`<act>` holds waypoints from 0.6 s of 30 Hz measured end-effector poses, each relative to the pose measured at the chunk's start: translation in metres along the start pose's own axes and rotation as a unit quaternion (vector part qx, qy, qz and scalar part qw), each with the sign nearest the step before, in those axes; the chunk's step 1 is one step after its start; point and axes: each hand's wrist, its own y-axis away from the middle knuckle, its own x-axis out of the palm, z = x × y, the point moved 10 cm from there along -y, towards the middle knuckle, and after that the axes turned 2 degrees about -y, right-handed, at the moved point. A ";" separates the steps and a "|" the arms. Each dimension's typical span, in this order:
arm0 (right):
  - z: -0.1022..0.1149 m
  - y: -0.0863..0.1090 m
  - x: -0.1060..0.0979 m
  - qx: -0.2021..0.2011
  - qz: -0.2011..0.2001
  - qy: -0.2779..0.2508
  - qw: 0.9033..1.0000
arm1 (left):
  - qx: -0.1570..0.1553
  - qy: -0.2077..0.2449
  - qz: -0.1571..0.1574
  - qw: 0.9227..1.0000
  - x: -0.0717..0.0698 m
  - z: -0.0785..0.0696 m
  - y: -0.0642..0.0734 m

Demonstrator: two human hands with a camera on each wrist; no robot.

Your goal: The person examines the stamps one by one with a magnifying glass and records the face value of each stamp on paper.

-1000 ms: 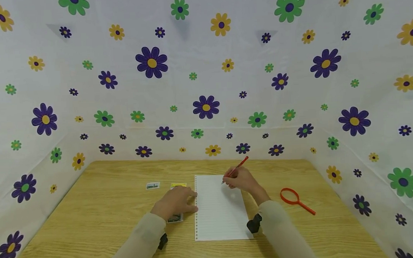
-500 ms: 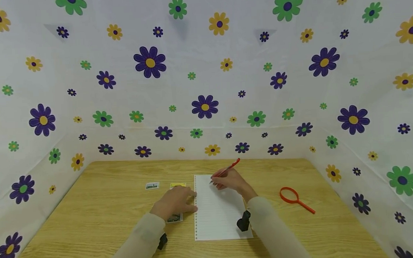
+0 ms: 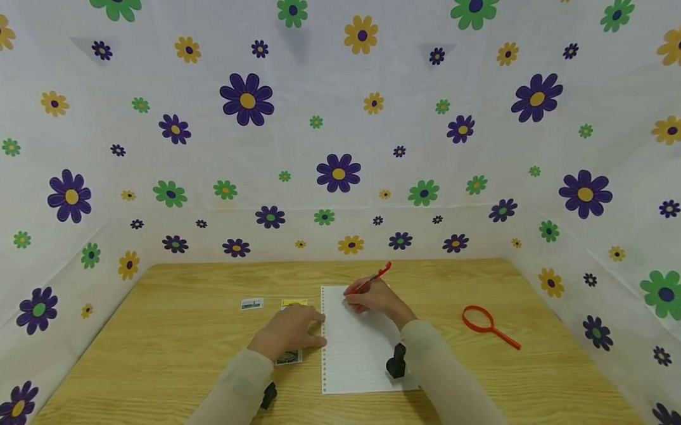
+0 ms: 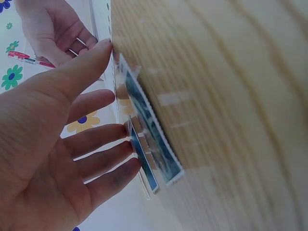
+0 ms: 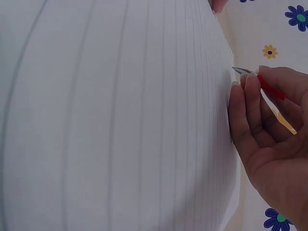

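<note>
My right hand (image 3: pixel 374 296) pinches a red ballpoint pen (image 3: pixel 382 271) over the upper left part of a lined sheet of paper (image 3: pixel 359 370). The right wrist view shows the pen's silver tip (image 5: pixel 240 70) close to the page, the side of the hand resting there. With fingers extended, my left hand (image 3: pixel 288 331) lies at the sheet's punched left edge, thumb and forefinger tips on it. Beneath and around that palm are postage stamps: a dark green one (image 3: pixel 290 357) nearer me and a yellow one (image 3: pixel 294 302) beyond, both partly covered by the hand.
Another stamp (image 3: pixel 252 304) lies farther left on the wooden table (image 3: pixel 170 366). To the right of the paper is a red-framed magnifying glass (image 3: pixel 478 319). White flower-patterned cloth (image 3: pixel 292 145) encloses the back and sides.
My right hand has moved left across the top of the sheet with the pen, bringing its tip down near the upper left. The left hand has stayed in place.
</note>
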 end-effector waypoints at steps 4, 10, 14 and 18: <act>-0.001 -0.002 -0.001 0.003 -0.003 0.001 1.000 | 0.001 0.000 -0.002 1.000 -0.001 0.000 -0.001; 0.000 -0.001 -0.001 0.008 -0.005 -0.004 1.000 | 0.002 0.000 -0.002 1.000 -0.002 -0.001 -0.001; 0.002 0.000 0.002 0.011 0.004 -0.018 1.000 | 0.002 0.000 0.001 1.000 -0.001 0.000 -0.001; 0.002 0.000 0.006 0.016 0.009 -0.014 1.000 | 0.003 0.002 0.003 1.000 0.000 0.000 -0.001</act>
